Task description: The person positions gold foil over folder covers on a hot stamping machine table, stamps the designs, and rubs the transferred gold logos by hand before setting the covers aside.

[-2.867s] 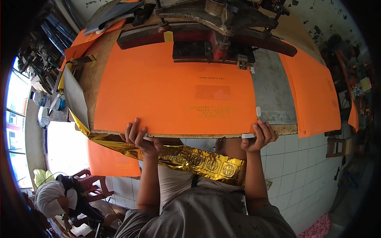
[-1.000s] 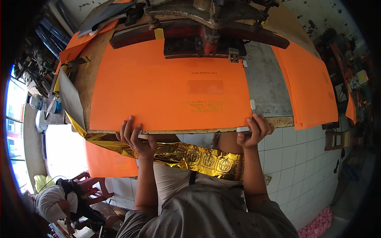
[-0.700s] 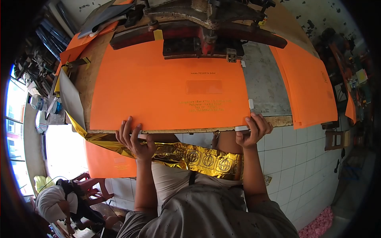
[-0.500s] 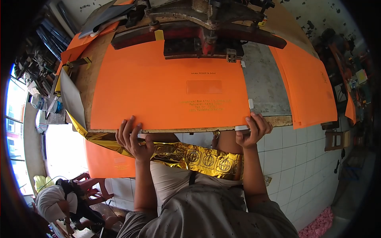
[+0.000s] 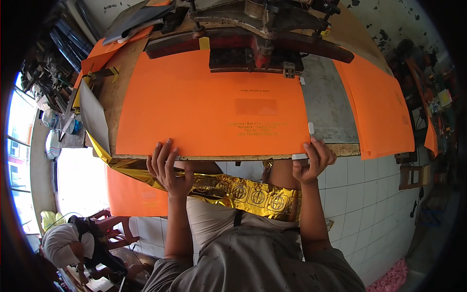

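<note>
A large orange card sheet (image 5: 194, 107) lies flat on the wooden board (image 5: 228, 157), bearing small print and an outlined rectangle on its right half. At its near edge, my left hand (image 5: 170, 170) has its fingers on top and its thumb lower down, at the board's rim. My right hand (image 5: 314, 160) holds the near right corner in the same way, beside a white guide block (image 5: 300, 156). Another white block (image 5: 311, 128) touches the right edge. Over the sheet's far part stands a dark metal press (image 5: 262, 36). Used gold foil (image 5: 243, 190) hangs below the board.
Stacked orange sheets (image 5: 377, 107) lie to the right, past a grey metal plate (image 5: 328, 97). More orange sheets (image 5: 136, 194) sit low on the left. A wooden stool (image 5: 413, 177) stands on the tiled floor. Another person (image 5: 68, 243) is bent over at lower left.
The whole view has shifted slightly to the right. Both hands remain at the sheet's near edge, and the sheet keeps its place under the press.
</note>
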Demonstrator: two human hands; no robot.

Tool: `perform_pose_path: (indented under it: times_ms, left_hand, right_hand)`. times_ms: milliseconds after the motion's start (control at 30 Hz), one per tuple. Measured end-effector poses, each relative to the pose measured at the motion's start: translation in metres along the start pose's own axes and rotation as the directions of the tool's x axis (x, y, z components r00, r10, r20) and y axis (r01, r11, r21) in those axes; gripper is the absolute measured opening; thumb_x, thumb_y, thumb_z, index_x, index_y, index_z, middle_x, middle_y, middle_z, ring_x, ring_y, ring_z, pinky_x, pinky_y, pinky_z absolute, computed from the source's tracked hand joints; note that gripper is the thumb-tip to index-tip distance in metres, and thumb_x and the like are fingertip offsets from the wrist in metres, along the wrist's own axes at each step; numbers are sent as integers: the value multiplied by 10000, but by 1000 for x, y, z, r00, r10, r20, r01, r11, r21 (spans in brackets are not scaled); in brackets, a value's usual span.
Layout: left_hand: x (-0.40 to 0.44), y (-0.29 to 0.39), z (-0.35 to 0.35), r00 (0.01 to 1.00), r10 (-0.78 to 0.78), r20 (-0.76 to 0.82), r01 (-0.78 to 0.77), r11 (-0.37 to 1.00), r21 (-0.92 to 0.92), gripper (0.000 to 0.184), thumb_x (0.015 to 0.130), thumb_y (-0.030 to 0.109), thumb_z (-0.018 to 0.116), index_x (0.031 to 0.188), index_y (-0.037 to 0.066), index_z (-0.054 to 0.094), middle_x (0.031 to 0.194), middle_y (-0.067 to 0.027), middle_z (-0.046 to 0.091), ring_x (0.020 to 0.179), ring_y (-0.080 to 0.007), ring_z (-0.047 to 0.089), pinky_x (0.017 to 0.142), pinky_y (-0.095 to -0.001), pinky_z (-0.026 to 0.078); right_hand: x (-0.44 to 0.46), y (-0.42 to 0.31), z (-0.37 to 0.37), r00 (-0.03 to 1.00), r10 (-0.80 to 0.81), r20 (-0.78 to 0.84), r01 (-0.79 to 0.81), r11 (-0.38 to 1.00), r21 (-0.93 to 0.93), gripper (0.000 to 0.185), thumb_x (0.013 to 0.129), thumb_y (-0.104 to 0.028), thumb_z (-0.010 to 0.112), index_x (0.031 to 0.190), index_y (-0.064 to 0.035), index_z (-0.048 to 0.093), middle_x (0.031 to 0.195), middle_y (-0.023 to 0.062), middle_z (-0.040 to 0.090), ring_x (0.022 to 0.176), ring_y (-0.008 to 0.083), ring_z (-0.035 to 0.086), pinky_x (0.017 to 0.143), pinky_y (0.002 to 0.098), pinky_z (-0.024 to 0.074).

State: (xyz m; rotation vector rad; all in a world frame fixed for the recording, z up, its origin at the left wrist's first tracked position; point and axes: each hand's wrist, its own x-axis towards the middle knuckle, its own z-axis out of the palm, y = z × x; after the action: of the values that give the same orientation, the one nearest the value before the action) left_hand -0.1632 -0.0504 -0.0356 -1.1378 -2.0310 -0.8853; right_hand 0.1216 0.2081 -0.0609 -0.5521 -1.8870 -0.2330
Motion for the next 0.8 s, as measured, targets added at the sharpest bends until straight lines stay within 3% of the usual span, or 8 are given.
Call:
perform_pose_path:
  times_ms: [233,333,433,567,600,700,733,800]
  left_hand:
    - [1,2,-5,999,-19,41,20,1000,-24,407,948,358,576,1287,140,628,1426,-95,607,1422,-338,472,1225,-552,195]
    - [1,6,-10,997,5,74,-8,999,35,472,983,401,547,1351,107,579,1447,-118,593,1429,-367,460,1216,-575,207]
    - [-5,11,-14,992,-16,126,13,1000,28,570,1009,458,502,1434,78,502,1512,-178,519,1460,-404,407,1213,-594,205]
    - [-3,46,-32,997,12,-82,-20,995,-94,689,1024,513,418,1515,30,396,1603,-292,344,1515,-456,286,1221,-604,169]
    - [-12,59,-37,995,12,-99,-35,971,-236,837,994,601,426,1570,7,301,1617,-365,242,1524,-523,198,1203,-677,124]
    - [-88,141,-39,985,-3,-173,-150,486,-861,1039,927,787,363,1651,70,161,1689,-284,112,1572,-472,-4,1215,-666,-53]
    - [-107,169,-42,982,-11,-190,-179,283,-942,1040,926,791,368,1651,75,159,1694,-264,111,1574,-442,10,1220,-635,-30]
    - [-109,202,-59,975,-10,-221,-219,96,-971,1043,925,797,377,1653,84,156,1704,-226,109,1579,-384,39,1229,-572,15]
  right_hand:
    - [-4,1,-2,1000,8,20,-8,1000,23,506,973,-576,509,1239,-178,673,1310,31,659,1214,211,556,1053,423,312]
    - [-2,-1,-9,998,41,39,-46,992,115,574,982,-581,492,1312,-138,649,1422,105,589,1279,243,519,1055,449,315]
    - [5,-8,-29,972,51,228,-59,998,30,689,987,-601,472,1423,-77,572,1547,187,442,1398,325,420,1121,504,282]
    - [7,-48,-58,992,90,93,-107,976,189,870,983,-665,437,1535,7,394,1651,280,217,1530,447,202,1223,580,137]
    - [-1,-63,-64,996,85,31,-90,954,285,935,970,-702,442,1563,13,342,1667,287,173,1561,455,128,1244,591,89]
    - [-22,-121,-82,999,53,-12,-40,869,493,916,975,-710,401,1588,-44,268,1683,228,129,1568,427,84,1248,591,66]
    - [-26,-142,-86,998,30,59,-56,856,514,910,976,-713,388,1596,-63,243,1688,209,114,1571,418,69,1249,592,58]
    - [-29,-174,-89,976,-15,218,-102,850,517,901,980,-719,361,1613,-101,193,1698,170,85,1576,399,39,1252,592,43]
